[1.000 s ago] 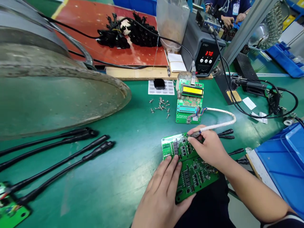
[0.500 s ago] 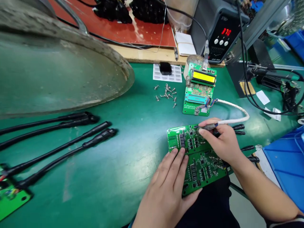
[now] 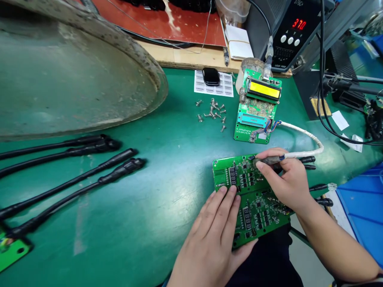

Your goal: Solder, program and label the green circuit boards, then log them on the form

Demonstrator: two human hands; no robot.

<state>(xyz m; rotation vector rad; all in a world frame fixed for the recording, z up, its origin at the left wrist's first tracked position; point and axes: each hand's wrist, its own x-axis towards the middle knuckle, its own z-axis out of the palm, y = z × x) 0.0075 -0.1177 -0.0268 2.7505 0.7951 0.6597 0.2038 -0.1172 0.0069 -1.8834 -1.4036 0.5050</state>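
Note:
A green circuit board with two matching halves, each bearing a four-digit display, sits at the table's front edge. My left hand lies over its left side, fingers stretched on top and thumb along the near edge. My right hand pinches a grey taped probe, its tip down at the board's far edge. The exact contact is hidden by my fingers. From the probe a white-sleeved cable loops to a programmer board with a lit yellow screen and a blue-green socket.
Loose springs or screws lie beyond the board, near a smartwatch on a label sheet. Black cables stretch across the left. A large curved cover fills the upper left. A soldering station stands behind; a blue bin is at right.
The view has shifted slightly, so the far items sit a little higher and further right. Both hands keep the same hold, with the probe tip still at the board's far edge.

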